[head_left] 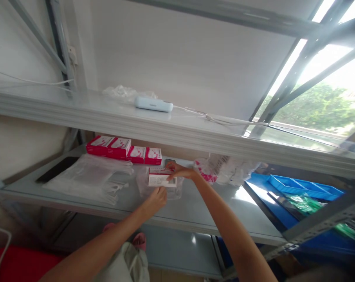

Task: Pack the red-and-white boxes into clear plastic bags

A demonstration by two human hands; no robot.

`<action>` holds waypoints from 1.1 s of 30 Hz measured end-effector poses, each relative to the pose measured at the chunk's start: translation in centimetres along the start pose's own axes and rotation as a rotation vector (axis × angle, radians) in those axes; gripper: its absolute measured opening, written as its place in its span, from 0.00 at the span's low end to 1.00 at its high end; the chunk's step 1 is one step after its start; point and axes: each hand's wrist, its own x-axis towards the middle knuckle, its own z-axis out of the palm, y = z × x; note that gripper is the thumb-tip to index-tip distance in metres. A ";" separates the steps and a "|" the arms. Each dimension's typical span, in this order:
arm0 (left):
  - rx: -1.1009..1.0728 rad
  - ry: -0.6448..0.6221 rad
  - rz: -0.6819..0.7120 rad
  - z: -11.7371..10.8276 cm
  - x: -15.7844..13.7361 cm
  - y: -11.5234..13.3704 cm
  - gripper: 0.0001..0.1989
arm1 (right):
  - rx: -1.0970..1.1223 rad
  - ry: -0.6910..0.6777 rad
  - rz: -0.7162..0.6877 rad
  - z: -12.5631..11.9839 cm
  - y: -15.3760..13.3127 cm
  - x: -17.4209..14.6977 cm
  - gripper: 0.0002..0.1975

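With my right hand (180, 171) I am gripping the box (156, 181) at its far right corner, thumb and fingers pressing on it. My left hand (159, 199) is curling almost closed by its near edge; I cannot tell if it is pinching anything. The box is sitting over a clear bag (141, 185), mid-shelf (191, 211). Red boxes (118, 147) are standing at far left.

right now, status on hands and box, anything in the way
Right hand gripping red-and-white box at its right side. Left hand at box's lower edge, grip unclear. Clear plastic bag showing around box; contact between them unclear.
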 end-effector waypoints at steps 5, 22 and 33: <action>-0.239 0.075 -0.019 -0.3 0.2 0.9 0.21 | 0.112 -0.055 -0.094 0.4 1.2 0.3 0.29; -0.205 0.146 0.007 -0.6 1.0 1.9 0.12 | -0.034 0.105 -0.170 2.9 3.4 1.8 0.35; -0.156 0.042 -0.122 -1.4 -3.0 -9.2 0.10 | -0.366 0.075 -0.163 4.1 4.6 -2.1 0.51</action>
